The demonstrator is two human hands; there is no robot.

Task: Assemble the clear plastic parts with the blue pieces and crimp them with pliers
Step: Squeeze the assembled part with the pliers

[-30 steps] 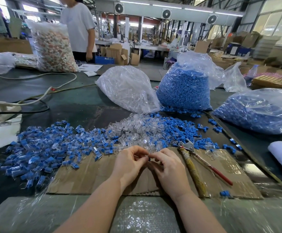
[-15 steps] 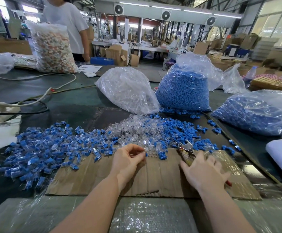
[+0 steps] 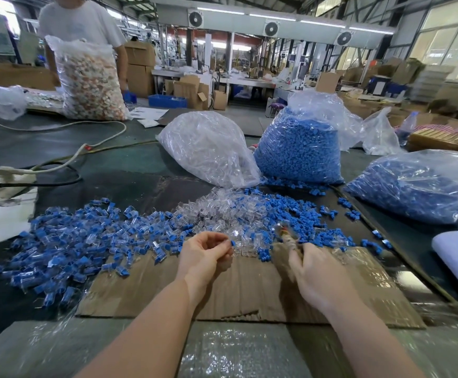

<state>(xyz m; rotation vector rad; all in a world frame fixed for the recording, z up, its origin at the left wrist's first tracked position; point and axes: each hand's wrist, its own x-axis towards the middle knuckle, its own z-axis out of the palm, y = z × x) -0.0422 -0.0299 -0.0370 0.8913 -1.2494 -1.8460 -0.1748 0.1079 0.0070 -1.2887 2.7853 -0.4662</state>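
My left hand (image 3: 207,255) pinches a small clear part with a blue piece (image 3: 232,243) at its fingertips, above the cardboard sheet (image 3: 238,290). My right hand (image 3: 318,271) grips the wrapped handles of the pliers (image 3: 285,233), whose blurred jaws point away toward the piles. Loose clear plastic parts (image 3: 217,211) lie just beyond my hands, loose blue pieces (image 3: 290,214) to their right. A wide heap of assembled blue-and-clear parts (image 3: 86,241) spreads to the left.
A bag of clear parts (image 3: 208,148) and two bags of blue pieces (image 3: 301,151) (image 3: 419,189) stand behind the piles. A white cable and power strip (image 3: 7,175) lie far left. A person in a white shirt (image 3: 80,23) stands behind a filled bag (image 3: 88,80).
My hands separated. The right hand went right to the pliers on the cardboard and now has lifted them, moving left. The left hand keeps the small part.
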